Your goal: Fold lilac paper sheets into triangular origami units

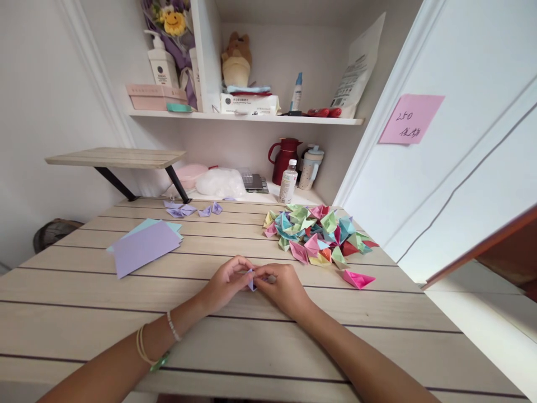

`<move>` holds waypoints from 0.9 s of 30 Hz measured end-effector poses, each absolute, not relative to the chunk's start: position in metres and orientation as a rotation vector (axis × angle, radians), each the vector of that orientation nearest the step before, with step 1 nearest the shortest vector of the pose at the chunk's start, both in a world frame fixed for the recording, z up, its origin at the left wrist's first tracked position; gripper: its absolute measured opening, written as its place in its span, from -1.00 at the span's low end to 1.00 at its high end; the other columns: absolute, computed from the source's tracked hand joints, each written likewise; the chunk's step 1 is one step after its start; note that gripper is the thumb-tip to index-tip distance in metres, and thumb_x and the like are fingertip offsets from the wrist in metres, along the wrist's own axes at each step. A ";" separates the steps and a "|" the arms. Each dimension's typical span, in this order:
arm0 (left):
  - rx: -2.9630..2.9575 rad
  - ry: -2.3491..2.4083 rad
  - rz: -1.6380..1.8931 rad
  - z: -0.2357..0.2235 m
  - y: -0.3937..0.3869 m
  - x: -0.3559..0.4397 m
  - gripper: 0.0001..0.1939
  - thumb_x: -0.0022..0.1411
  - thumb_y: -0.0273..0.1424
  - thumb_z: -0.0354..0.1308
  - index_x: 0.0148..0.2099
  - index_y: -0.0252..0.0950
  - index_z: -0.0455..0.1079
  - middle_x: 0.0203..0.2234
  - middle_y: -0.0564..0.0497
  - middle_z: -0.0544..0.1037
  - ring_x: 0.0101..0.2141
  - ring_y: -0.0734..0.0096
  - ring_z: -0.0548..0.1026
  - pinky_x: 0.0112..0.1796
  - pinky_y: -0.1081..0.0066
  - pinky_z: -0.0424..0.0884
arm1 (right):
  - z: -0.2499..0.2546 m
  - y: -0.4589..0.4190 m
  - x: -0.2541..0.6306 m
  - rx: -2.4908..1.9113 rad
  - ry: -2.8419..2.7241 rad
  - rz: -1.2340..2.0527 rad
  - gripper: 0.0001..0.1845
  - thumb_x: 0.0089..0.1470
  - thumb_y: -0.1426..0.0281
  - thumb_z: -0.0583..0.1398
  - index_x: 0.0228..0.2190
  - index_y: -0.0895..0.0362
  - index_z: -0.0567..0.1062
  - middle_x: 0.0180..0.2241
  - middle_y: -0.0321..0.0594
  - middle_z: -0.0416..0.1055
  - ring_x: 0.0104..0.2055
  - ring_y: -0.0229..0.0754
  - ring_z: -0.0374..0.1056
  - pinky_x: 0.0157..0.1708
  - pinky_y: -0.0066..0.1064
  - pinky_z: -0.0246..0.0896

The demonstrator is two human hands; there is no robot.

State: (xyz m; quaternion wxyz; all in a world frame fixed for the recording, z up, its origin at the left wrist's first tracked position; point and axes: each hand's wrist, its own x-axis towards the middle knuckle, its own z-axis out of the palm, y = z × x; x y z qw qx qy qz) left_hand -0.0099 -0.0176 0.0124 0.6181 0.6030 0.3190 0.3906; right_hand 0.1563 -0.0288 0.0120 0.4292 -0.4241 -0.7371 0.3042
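Between my two hands is a small folded piece of purple paper (251, 281), mostly covered by the fingers, so its full shape is hidden. My left hand (229, 282) pinches it from the left with thumb and fingertips. On the other side, my right hand (283, 286) grips it with closed fingers, and the fingertips of both hands meet at its top. Left of my hands lies a stack of paper sheets (146, 248), purple on top with light blue beneath. Several small purple folded boats (184, 210) sit farther back on the table.
A pile of colourful paper boats (312, 230) covers the table's right rear, with a bright pink boat (358, 279) apart in front. Behind stand a clear bottle (288, 182), a red jug (285, 159) and a small raised wooden shelf (117, 157). A pink note (411, 118) sticks to the right wall.
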 end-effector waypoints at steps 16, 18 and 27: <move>1.502 0.822 0.952 0.013 -0.014 -0.014 -0.79 0.05 -0.32 0.16 -0.26 -0.32 0.39 -0.26 -0.09 0.50 -0.34 0.36 0.46 -0.31 0.39 0.38 | 0.009 -0.028 0.155 -1.048 -1.789 0.692 -0.87 -0.07 0.44 0.17 -0.52 0.04 0.54 -0.52 -0.27 0.50 -0.48 -0.17 0.38 -0.46 -0.41 0.18; 1.526 0.814 0.932 0.012 -0.011 -0.016 -0.80 0.05 -0.33 0.16 -0.27 -0.33 0.40 -0.26 -0.10 0.51 -0.33 0.34 0.47 -0.27 0.34 0.39 | 0.006 -0.026 0.156 -1.056 -1.810 0.668 -0.87 -0.07 0.44 0.18 -0.51 0.03 0.54 -0.50 -0.27 0.50 -0.46 -0.16 0.38 -0.42 -0.38 0.20; 1.451 0.963 1.110 0.029 0.001 -0.038 -0.73 -0.02 -0.28 0.21 -0.29 -0.36 0.42 -0.32 -0.11 0.54 -0.33 0.27 0.50 -0.31 0.31 0.45 | 0.014 -0.028 0.160 -1.012 -1.679 0.505 -0.76 0.01 0.37 0.15 -0.23 0.01 0.48 -0.26 -0.16 0.46 -0.20 -0.09 0.34 -0.18 -0.26 0.19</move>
